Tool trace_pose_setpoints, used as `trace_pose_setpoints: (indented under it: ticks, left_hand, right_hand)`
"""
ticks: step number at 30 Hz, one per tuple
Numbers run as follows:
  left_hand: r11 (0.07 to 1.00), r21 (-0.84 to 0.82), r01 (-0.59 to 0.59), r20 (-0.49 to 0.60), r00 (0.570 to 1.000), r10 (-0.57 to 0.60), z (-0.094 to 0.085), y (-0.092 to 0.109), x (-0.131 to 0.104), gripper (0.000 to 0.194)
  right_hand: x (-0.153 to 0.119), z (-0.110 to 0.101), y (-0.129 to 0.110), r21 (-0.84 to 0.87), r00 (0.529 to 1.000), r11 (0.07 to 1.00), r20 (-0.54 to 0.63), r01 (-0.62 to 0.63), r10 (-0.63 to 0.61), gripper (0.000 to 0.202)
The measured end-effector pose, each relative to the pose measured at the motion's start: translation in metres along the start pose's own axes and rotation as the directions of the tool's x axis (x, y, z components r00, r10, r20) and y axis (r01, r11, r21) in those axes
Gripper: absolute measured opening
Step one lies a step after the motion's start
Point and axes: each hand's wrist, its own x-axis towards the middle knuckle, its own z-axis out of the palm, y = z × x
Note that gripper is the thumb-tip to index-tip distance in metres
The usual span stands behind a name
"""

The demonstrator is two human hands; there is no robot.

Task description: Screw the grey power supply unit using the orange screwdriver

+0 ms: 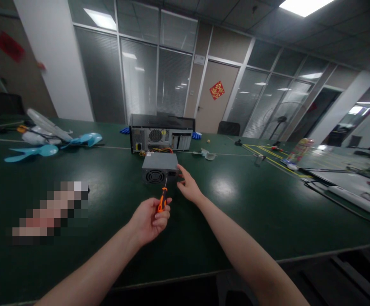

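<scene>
A grey computer power supply sits on the green table, its round fan grille facing me. My left hand is closed around an orange and black screwdriver. The screwdriver's shaft points up at the front face of the power supply, near the socket right of the fan; whether its tip touches a screw is too small to tell. My right hand grips the right front corner of the power supply, thumb at the front and fingers along the side. Coloured cables run behind it toward a black computer case.
Light blue fan blades and a white fan part lie at the left. A blurred-out flat object rests near the left front. Small whitish pieces lie right of the case. Frames, cables and a clear bottle occupy the right.
</scene>
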Motion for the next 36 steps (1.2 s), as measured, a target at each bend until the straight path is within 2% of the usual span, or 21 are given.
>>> trace_pose_setpoints:
  ticks: [5, 8, 13, 17, 23, 36]
  left_hand:
    - [0.992, 0.091, -0.082, -0.062, 0.994, 0.088, 0.0055, -0.0081, 0.0015, 0.015]
    - [0.993, 0.078, -0.093, -0.097, 0.99, 0.101, 0.0085, -0.0091, -0.0009, 0.008]
    - [0.991, 0.024, -0.133, -0.055, 0.989, 0.134, 0.0056, -0.0072, -0.0022, 0.006]
    - [0.994, 0.003, -0.108, -0.02, 0.994, 0.108, 0.0025, -0.0053, -0.0006, 0.009]
    - [0.998, -0.011, -0.06, -0.038, 0.998, 0.059, 0.0043, -0.0061, -0.0012, 0.014]
    - [0.992, -0.043, -0.115, -0.058, 0.992, 0.113, 0.0047, -0.0089, -0.0019, 0.015]
  right_hand:
    - [0.0002, 0.0004, 0.0013, 0.006, 1.0, 1.0, -0.007, -0.001, 0.001, 0.071]
    - [-0.0001, 0.0007, 0.001, 0.004, 1.0, 1.0, -0.008, -0.003, 0.004, 0.071]
    - [-0.0004, 0.0012, 0.002, 0.008, 1.0, 1.0, -0.01, -0.002, 0.002, 0.072]
    - [0.0, 0.001, 0.0028, -0.002, 1.0, 1.0, -0.01, -0.005, 0.005, 0.072]
    - [-0.0005, -0.0006, -0.0005, -0.004, 1.0, 1.0, -0.002, -0.007, 0.007, 0.072]
    - [-0.001, -0.0023, -0.0043, 0.001, 1.0, 1.0, 0.009, -0.018, 0.017, 0.072]
